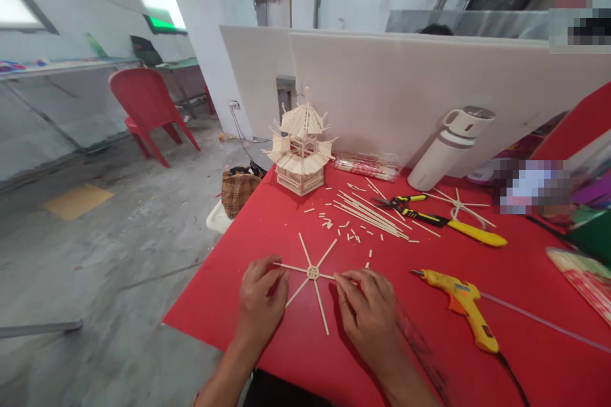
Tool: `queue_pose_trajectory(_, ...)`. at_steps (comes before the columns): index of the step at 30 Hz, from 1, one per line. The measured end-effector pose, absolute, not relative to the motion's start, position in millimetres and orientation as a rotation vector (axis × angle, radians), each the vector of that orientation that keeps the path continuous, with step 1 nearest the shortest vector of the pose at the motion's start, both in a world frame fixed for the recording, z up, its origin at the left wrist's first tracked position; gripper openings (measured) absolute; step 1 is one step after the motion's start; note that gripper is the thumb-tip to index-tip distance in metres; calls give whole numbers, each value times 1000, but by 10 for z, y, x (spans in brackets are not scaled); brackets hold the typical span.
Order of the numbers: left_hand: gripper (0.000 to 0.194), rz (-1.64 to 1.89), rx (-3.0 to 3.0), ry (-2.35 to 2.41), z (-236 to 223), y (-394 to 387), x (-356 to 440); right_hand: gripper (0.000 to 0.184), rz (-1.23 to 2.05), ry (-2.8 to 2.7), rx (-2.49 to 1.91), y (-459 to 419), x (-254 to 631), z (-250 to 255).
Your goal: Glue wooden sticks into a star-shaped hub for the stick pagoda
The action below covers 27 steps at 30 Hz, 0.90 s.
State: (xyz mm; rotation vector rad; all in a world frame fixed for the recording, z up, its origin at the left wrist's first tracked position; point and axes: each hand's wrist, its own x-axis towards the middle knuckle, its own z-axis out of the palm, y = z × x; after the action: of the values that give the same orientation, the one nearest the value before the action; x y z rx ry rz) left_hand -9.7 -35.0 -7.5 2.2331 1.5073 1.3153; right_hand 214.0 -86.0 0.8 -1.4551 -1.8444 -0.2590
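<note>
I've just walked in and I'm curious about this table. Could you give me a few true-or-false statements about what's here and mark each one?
1. The left hand and the right hand are both at the six-spoked stick frame. True.
2. The glue gun is gripped in the left hand. False: the glue gun lies on the table, to the right of the right hand.
3. A tiered wooden model stands on the table. True.
4. The bottle is black. False: the bottle is whitish.
5. The chair on the floor is green. False: the chair is red.
</note>
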Motion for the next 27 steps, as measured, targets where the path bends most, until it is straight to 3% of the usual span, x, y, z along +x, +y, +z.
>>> queue_pose_trajectory(11, 14, 1221, 2350, 1473, -46, -323, -86, 14, -213, -1809, -1450, -863, 2119, 88)
queue_pose_trajectory(27, 19, 1285, 2258, 1528, -16, -345, -74, 13, -192, -1835, -1490, -911, 2145, 14)
